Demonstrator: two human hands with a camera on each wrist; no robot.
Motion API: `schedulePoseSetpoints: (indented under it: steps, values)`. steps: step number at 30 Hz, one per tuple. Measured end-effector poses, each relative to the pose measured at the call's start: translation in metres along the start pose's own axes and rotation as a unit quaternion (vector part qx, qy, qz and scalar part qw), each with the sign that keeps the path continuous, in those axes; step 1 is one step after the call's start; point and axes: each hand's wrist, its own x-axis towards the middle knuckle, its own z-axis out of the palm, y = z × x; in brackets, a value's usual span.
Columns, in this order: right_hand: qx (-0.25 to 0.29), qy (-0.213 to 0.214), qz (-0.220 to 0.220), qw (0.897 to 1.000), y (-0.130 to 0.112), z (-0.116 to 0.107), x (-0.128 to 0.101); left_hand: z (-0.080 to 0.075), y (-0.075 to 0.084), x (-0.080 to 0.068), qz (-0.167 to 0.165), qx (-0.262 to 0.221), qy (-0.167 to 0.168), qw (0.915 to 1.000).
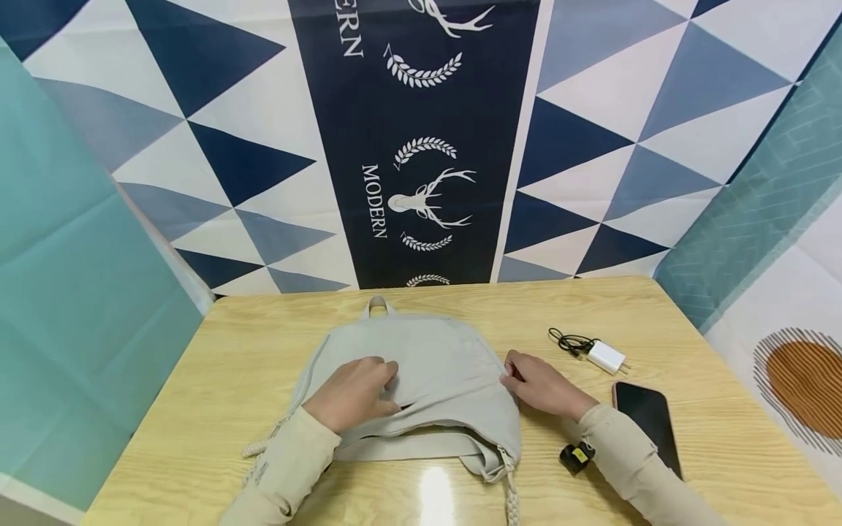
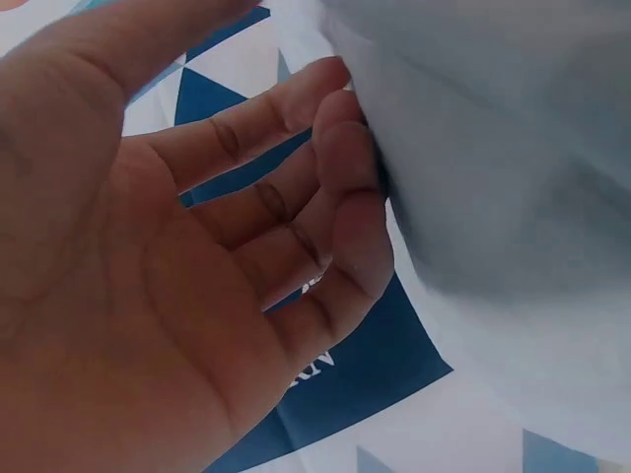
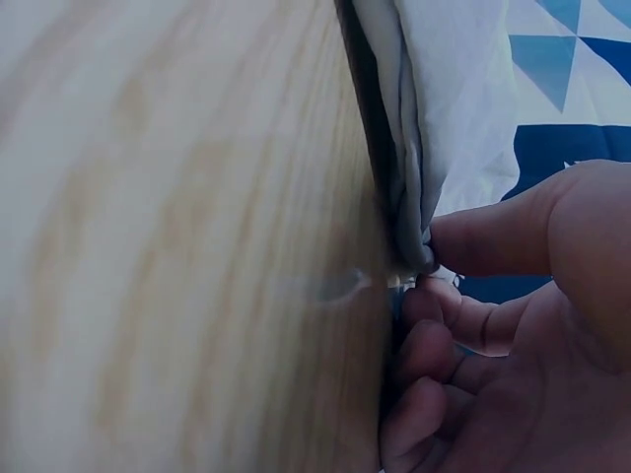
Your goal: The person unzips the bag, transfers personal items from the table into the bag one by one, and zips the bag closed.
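A light grey backpack (image 1: 421, 358) lies flat on the table, its top loop away from me and an open zipped edge towards me. My left hand (image 1: 355, 391) rests over the bag's left part, beside a small dark gap in the cloth. In the left wrist view, the loosely bent fingers (image 2: 266, 197) touch the grey cloth, with the thumb apart from them and its tip out of frame. At the bag's right edge, my right hand (image 1: 542, 383) pinches the cloth between thumb and forefinger, as the right wrist view shows at the folded edge (image 3: 414, 236).
Right of the bag lie a white charger plug (image 1: 606, 356) with a black cable (image 1: 571, 341) and a dark-screened phone (image 1: 647, 424), partly behind the right sleeve. A small black item with a yellow label (image 1: 576, 457) is by the right wrist. A braided cord (image 1: 512, 500) hangs from the bag's zip.
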Motion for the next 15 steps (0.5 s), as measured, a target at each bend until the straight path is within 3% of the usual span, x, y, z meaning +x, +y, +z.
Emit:
schedulePoseSetpoints:
  steps: [7,15]
  values:
    - [-0.005,0.006,-0.004,1.000,0.004,0.001,0.000,0.004,0.007,0.002,0.001,0.030,-0.010,0.9995]
    - [0.004,0.004,0.005,1.000,-0.002,0.000,-0.001,0.005,0.014,0.000,0.038,0.058,0.030,0.9972]
